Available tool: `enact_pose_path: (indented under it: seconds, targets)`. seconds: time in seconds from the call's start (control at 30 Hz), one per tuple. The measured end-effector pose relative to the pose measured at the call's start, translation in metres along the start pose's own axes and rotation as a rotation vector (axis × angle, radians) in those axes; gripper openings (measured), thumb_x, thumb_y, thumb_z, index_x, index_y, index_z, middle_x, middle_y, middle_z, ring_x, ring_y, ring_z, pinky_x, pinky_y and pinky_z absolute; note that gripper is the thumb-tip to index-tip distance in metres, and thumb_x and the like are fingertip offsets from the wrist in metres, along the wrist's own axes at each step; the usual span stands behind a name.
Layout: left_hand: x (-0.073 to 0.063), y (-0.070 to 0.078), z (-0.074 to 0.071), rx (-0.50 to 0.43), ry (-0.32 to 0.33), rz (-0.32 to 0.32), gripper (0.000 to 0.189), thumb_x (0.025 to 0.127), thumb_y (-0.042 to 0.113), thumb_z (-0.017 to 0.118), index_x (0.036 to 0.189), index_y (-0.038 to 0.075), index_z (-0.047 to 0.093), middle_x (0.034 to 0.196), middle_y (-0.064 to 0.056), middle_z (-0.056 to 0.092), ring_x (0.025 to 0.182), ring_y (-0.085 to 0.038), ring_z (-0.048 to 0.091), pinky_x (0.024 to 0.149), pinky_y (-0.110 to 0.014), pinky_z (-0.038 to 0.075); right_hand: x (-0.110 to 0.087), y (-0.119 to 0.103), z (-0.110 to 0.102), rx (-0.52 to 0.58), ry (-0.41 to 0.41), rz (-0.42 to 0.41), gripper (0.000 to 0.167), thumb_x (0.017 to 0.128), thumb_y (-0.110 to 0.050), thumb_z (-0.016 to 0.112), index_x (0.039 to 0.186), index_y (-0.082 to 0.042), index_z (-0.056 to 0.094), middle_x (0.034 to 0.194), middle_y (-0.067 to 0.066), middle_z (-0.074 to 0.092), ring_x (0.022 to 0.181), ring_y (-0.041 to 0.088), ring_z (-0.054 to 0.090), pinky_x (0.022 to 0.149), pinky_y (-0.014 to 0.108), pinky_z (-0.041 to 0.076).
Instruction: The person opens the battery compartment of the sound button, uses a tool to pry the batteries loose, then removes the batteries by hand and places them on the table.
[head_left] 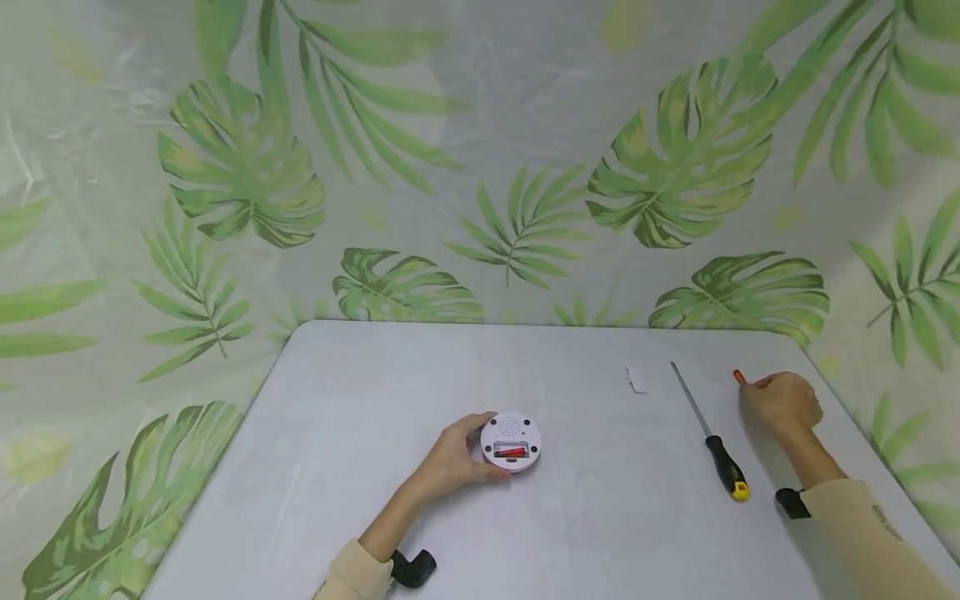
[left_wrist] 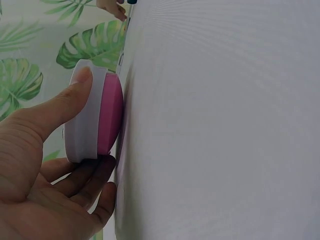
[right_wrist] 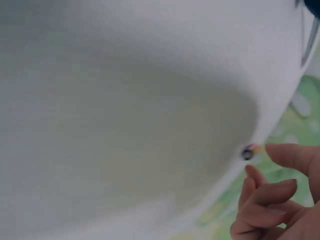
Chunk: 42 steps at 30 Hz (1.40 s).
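My left hand (head_left: 453,458) grips a round white device (head_left: 512,425) by its side, thumb and fingers on opposite edges. The device's speaker holes, dark feet and uncovered battery compartment face up, with a red battery (head_left: 512,452) lying in the compartment. Its pink underside (left_wrist: 111,115) shows in the left wrist view, close over the table. Over at the right, my right hand (head_left: 783,404) pinches a second small red battery (head_left: 738,377) at the fingertips. In the right wrist view, that battery's round end (right_wrist: 247,154) shows blurred beside the thumb.
A screwdriver (head_left: 723,467) with a black and yellow handle lies left of the right hand. Further left is a small white cover piece (head_left: 637,379). The white table (head_left: 360,375) ends at a leaf-patterned cloth (head_left: 525,125) behind.
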<state>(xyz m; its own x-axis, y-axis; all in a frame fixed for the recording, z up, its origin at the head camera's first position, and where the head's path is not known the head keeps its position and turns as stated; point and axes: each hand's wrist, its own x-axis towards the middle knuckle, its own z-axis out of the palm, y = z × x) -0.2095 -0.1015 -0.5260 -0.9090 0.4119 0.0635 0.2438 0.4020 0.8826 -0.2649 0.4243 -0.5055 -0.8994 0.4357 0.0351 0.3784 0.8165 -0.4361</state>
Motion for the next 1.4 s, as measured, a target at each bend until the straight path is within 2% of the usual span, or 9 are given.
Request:
enact_pose_path:
  seconds: [0.1,0.23,0.43,0.57,0.7,0.8,0.93,1.1,1.4]
  targets:
    - [-0.001,-0.001,0.001,0.009,-0.002,0.001,0.091,0.069,0.024,0.097,0.146,0.002,0.055,0.148,-0.016,0.06,0.144,-0.036,0.05,0.121,-0.054,0.038,-0.011,-0.02,-0.001,-0.025,0.029,-0.097,0.04,0.095,-0.029,0.062,0.102,0.009,0.073,0.103,0.034,0.071,0.079,0.048,0.068,0.049,0.043,0.046]
    - [-0.003,-0.001,0.001,0.014,-0.008,-0.002,0.091,0.069,0.024,0.097,0.147,0.002,0.054,0.148,-0.015,0.06,0.144,-0.035,0.05,0.121,-0.054,0.039,-0.039,-0.067,0.0,-0.007,0.029,-0.311,0.037,0.096,-0.027,0.066,0.112,0.006,0.073,0.108,0.033,0.068,0.085,0.046,0.067,0.047,0.038,0.045]
    - [-0.004,-0.001,0.001,-0.001,-0.007,-0.008,0.092,0.069,0.024,0.098,0.147,0.003,0.054,0.149,-0.015,0.059,0.145,-0.035,0.05,0.121,-0.053,0.039,-0.099,-0.148,0.019,0.117,-0.008,-0.686,0.032,0.091,-0.019,0.079,0.119,-0.005,0.074,0.1,0.019,0.067,0.067,0.018,0.056,0.051,0.025,0.039]
    - [-0.004,-0.001,0.0,0.009,-0.007,-0.009,0.091,0.07,0.025,0.097,0.147,0.003,0.054,0.149,-0.015,0.059,0.144,-0.036,0.05,0.12,-0.054,0.04,-0.139,-0.184,0.04,0.217,-0.13,-0.817,0.034,0.089,-0.018,0.082,0.121,-0.011,0.074,0.097,0.01,0.066,0.062,0.003,0.042,0.052,0.021,0.037]
    - [-0.003,0.0,0.0,0.027,-0.009,-0.006,0.09,0.071,0.026,0.097,0.147,0.005,0.054,0.148,-0.014,0.06,0.143,-0.036,0.052,0.118,-0.056,0.042,-0.168,-0.203,0.058,0.313,-0.288,-0.855,0.033,0.088,-0.019,0.083,0.12,-0.014,0.075,0.096,0.005,0.063,0.062,-0.001,0.038,0.052,0.018,0.036]
    - [-0.002,0.0,0.0,0.033,-0.008,0.006,0.089,0.071,0.026,0.096,0.147,0.005,0.055,0.147,-0.015,0.06,0.142,-0.036,0.052,0.118,-0.057,0.042,-0.181,-0.21,0.068,0.348,-0.344,-0.884,0.028,0.088,-0.017,0.083,0.115,-0.013,0.077,0.094,0.004,0.062,0.062,-0.001,0.038,0.052,0.017,0.035]
    - [-0.001,0.0,0.001,0.035,-0.007,0.02,0.09,0.071,0.027,0.096,0.147,0.003,0.054,0.147,-0.017,0.06,0.143,-0.037,0.051,0.119,-0.057,0.04,-0.187,-0.213,0.077,0.348,-0.348,-0.899,0.019,0.087,-0.018,0.083,0.105,-0.014,0.079,0.092,0.001,0.061,0.063,-0.001,0.038,0.053,0.017,0.035]
    - [-0.001,0.0,0.002,0.028,-0.003,0.011,0.091,0.071,0.028,0.097,0.147,0.003,0.054,0.149,-0.017,0.059,0.144,-0.037,0.05,0.12,-0.055,0.04,-0.189,-0.215,0.082,0.317,-0.354,-0.877,0.013,0.087,-0.022,0.084,0.099,-0.017,0.08,0.092,-0.002,0.06,0.065,-0.001,0.039,0.055,0.017,0.036]
    - [-0.001,0.0,0.0,0.036,-0.002,0.022,0.09,0.071,0.027,0.097,0.147,0.003,0.054,0.148,-0.017,0.059,0.143,-0.037,0.051,0.119,-0.055,0.04,-0.191,-0.216,0.082,0.268,-0.339,-0.871,0.008,0.087,-0.018,0.084,0.095,-0.019,0.082,0.092,-0.007,0.06,0.067,-0.002,0.04,0.057,0.018,0.038]
